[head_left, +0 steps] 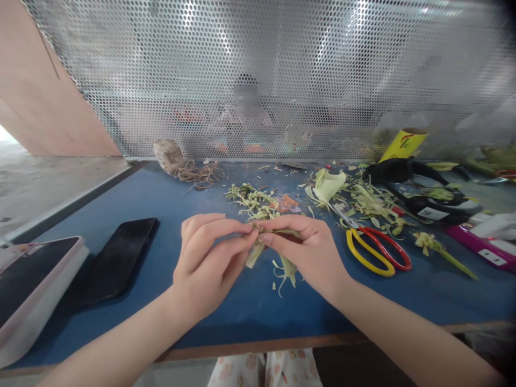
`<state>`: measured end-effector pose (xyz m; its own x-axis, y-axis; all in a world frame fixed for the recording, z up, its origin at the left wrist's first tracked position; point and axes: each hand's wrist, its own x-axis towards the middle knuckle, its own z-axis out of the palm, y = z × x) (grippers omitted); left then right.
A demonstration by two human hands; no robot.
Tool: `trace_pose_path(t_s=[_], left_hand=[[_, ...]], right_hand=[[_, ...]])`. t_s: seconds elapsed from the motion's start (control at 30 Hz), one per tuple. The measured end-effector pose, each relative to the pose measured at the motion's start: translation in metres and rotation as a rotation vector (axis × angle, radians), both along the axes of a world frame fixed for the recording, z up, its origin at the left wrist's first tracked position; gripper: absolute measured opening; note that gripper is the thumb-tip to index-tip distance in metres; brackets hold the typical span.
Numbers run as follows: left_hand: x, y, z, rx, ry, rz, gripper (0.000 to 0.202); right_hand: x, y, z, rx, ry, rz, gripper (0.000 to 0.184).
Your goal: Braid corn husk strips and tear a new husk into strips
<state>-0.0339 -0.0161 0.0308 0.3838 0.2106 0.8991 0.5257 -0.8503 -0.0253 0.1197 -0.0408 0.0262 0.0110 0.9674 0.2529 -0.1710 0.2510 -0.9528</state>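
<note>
Over the middle of the blue table (226, 317), my left hand (207, 263) and my right hand (306, 250) meet fingertip to fingertip. Both pinch a small bundle of green leaf strips (258, 250). The bundle's pale end hangs down between the hands, and loose strips (287, 271) trail below my right palm. My left thumb and forefinger are closed on the bundle's top. My right fingers wrap round its other side.
A black phone (116, 258) and a white-cased tablet (28, 290) lie at the left. Red-and-yellow scissors (377, 247) lie right of my hands. Leaf scraps (258, 201), a twine spool (171, 155) and dark tools (423, 199) sit further back. A perforated metal screen (282, 75) stands behind the table, another person beyond it.
</note>
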Motion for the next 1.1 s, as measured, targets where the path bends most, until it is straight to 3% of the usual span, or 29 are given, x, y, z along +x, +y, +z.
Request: trace_pose_path(t_s=[0.17, 0.27, 0.43, 0.67, 1.1], left_hand=[[-0.0025, 0.0021, -0.0022, -0.273, -0.103, -0.144, 0.024], [-0.0036, 0.0036, -0.004, -0.333, -0.198, -0.221, 0.028], [-0.0023, 0.0029, -0.0015, -0.228, -0.166, -0.182, 0.026], [-0.0007, 0.0004, 0.0037, -0.238, -0.092, -0.143, 0.015], [-0.0082, 0.006, -0.0039, 0.083, 0.164, -0.01, 0.014]], right_hand=[[0.0012, 0.001, -0.0005, -0.022, 0.018, -0.002, 0.014], [0.0011, 0.0006, 0.0, -0.029, 0.011, 0.005, 0.013], [0.0011, 0.0006, 0.0012, 0.005, -0.005, 0.024, 0.016], [0.0007, 0.0, -0.0006, 0.048, -0.049, -0.006, 0.017], [0.0015, 0.0012, 0.0013, 0.074, -0.127, -0.061, 0.018]])
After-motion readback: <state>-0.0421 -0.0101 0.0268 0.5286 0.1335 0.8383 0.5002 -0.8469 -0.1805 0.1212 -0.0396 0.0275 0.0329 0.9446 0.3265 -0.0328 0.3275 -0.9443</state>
